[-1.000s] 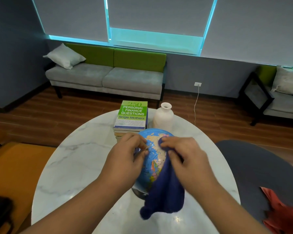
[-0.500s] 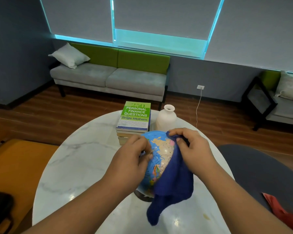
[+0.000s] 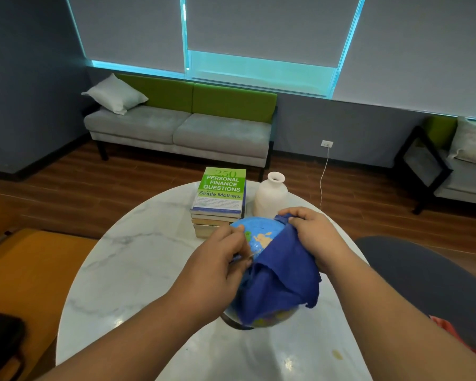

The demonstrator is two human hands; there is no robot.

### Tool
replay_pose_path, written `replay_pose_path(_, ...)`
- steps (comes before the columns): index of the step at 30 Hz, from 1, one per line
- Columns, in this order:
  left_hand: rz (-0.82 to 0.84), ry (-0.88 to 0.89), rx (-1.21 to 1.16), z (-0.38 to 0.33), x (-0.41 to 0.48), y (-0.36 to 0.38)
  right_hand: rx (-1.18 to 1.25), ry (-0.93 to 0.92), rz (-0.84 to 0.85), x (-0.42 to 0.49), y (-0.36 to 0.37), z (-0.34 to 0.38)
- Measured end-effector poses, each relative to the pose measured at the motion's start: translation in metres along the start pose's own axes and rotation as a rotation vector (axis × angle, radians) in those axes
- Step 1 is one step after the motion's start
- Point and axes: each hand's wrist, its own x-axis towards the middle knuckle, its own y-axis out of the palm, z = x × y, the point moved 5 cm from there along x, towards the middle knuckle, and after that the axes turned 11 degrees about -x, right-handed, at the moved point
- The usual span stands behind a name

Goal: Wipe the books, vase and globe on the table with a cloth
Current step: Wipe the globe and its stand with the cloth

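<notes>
Bench (image 3: 127, 259): open marble on the left. Left hand (image 3: 220, 259) curled round the globe (image 3: 259, 232) at mid-bench. Books (image 3: 220, 193) stacked at the far edge, vase (image 3: 271, 196) just beside. Blue cloth (image 3: 280, 281) draped over the globe's right side, gripped by the right hand (image 3: 316, 237) near the right rim.

We see the blue round globe (image 3: 259, 229) on the white marble table (image 3: 138, 270); behind it, the paperback book stack (image 3: 220, 188) stands left of the white ceramic vase (image 3: 271, 199).
</notes>
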Motion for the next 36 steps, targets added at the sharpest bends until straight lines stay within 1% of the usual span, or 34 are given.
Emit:
replay_pose_path(1, 0.000, -0.005, 0.000, 0.001, 0.000, -0.001, -0.021, 0.000, -0.011, 0.001, 0.001, 0.000)
replay_pose_path(3, -0.004, -0.018, -0.005, 0.001, 0.001, -0.002, -0.123, -0.155, -0.037, -0.007, 0.004, 0.018)
replay_pose_path(4, -0.001, -0.022, -0.004, 0.000, 0.001, -0.002, -0.162, -0.264, -0.001, -0.014, 0.008, 0.033)
replay_pose_path(6, 0.013, -0.039, 0.023, -0.001, 0.001, -0.001, -0.246, -0.436, 0.143, -0.030, 0.023, 0.054)
replay_pose_path(7, 0.012, -0.051, 0.035, -0.001, 0.001, -0.001, -0.286, -0.474, 0.194, -0.032, 0.029, 0.057)
replay_pose_path(9, 0.003, -0.047, 0.032, 0.000, 0.001, -0.002, -0.282, -0.488, 0.208, -0.028, 0.031, 0.054)
replay_pose_path(11, 0.009, -0.022, 0.008, 0.000, 0.001, -0.003, -0.234, -0.440, 0.170, -0.019, 0.026, 0.047)
replay_pose_path(13, 0.017, -0.014, -0.007, 0.001, 0.000, -0.004, -0.145, -0.323, 0.130, -0.010, 0.017, 0.036)
replay_pose_path(16, -0.002, -0.007, -0.011, 0.003, 0.000, -0.006, 0.072, -0.032, 0.113, 0.001, 0.007, 0.002)
replay_pose_path(20, -0.012, -0.033, 0.003, 0.006, 0.003, -0.007, 0.395, 0.428, 0.141, -0.009, 0.014, -0.049)
replay_pose_path(21, -0.014, -0.037, 0.002, 0.005, 0.003, -0.007, 0.463, 0.469, 0.134, -0.014, 0.016, -0.055)
replay_pose_path(25, -0.053, -0.060, -0.020, 0.007, 0.004, -0.012, 0.589, 0.404, 0.087, -0.028, 0.027, -0.049)
replay_pose_path(26, -0.068, -0.069, -0.028, 0.009, 0.005, -0.014, 0.539, 0.337, 0.030, -0.029, 0.027, -0.044)
replay_pose_path(27, -0.075, -0.071, -0.035, 0.011, 0.006, -0.015, 0.450, 0.232, -0.052, -0.030, 0.025, -0.039)
replay_pose_path(28, -0.079, -0.066, -0.035, 0.011, 0.007, -0.015, 0.340, 0.092, -0.132, -0.034, 0.024, -0.030)
replay_pose_path(30, -0.084, -0.054, 0.000, 0.010, 0.006, -0.015, 0.102, -0.271, -0.249, -0.053, 0.021, -0.005)
replay_pose_path(31, -0.085, -0.039, 0.025, 0.009, 0.006, -0.014, -0.035, -0.454, -0.277, -0.066, 0.023, 0.008)
replay_pose_path(33, -0.095, -0.003, 0.050, 0.005, 0.006, -0.015, -0.303, -0.759, -0.253, -0.085, 0.036, 0.018)
replay_pose_path(34, -0.092, 0.002, 0.049, 0.004, 0.005, -0.015, -0.395, -0.850, -0.238, -0.092, 0.042, 0.019)
replay_pose_path(36, -0.078, 0.004, 0.040, 0.005, 0.005, -0.016, -0.471, -0.968, -0.229, -0.101, 0.046, 0.009)
